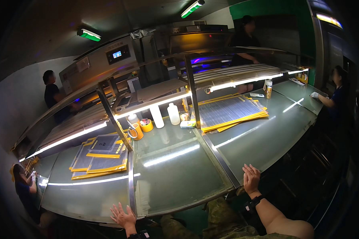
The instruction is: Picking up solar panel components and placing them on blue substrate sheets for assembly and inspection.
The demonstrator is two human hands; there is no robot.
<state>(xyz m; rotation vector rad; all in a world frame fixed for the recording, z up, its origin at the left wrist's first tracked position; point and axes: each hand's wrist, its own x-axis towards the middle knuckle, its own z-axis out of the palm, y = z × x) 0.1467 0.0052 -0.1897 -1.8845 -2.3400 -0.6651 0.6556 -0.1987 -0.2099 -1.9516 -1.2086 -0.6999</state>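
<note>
My left hand (123, 215) is at the near edge of a glass-topped table (175, 175), fingers spread and holding nothing. My right hand (251, 179) lies farther right by the same edge, fingers stretched out and nothing in them. Dark bands circle both wrists. Beyond my left hand lies a pile of dark, yellow-edged sheets (107, 165). A wider stack of similar sheets (231, 111) sits beyond my right hand. Between the piles stand a white bottle (173, 114), a white cylinder (157, 116) and yellow tape rolls (146, 126).
A metal frame with lit tubes (247, 82) runs above the table's far side, its post (192, 91) standing between panels. Behind it is a large machine with a screen (117, 54). Gloved people work at the far left (24, 187) and right (337, 95); others stand behind.
</note>
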